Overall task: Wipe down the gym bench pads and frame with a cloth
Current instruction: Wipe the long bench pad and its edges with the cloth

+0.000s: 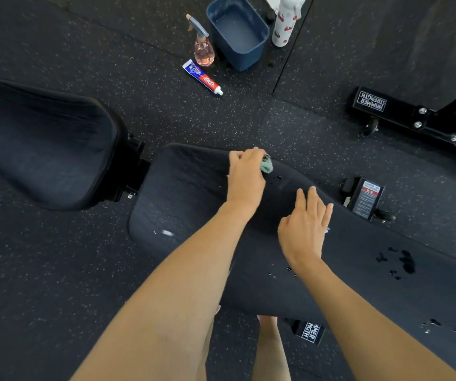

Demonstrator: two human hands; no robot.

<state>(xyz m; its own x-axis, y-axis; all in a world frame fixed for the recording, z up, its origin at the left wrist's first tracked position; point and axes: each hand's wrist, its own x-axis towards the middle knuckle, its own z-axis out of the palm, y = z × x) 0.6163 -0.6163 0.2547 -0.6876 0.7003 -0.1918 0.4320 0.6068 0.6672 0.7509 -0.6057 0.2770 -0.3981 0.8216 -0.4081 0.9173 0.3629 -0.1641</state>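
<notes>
1. The left hand (244,177) has its fingers curled round a bunched green cloth (267,165) at the pad's (188,193) far edge.
2. The right hand (305,224) is flat with straight fingers, holding nothing, over the pad.
3. The cloth looks soft, light and probably damp, so it is best kept wadded in the palm.
4. Droplets (407,262) suggest the pad is slick.

1. Of the cloth (267,165) only 1 green corner shows, at the far edge of the back pad (358,270); the left hand (246,176) covers the rest.
2. The back pad runs out at the right edge; the seat pad (42,144), to its left, is cut by the left edge.
3. The frame label (310,332) under its near edge is half hidden.
4. The warning plate (367,198) beyond it: print too small to read.
5. The patterned bottle (286,20), well beyond it: top cut off.
</notes>
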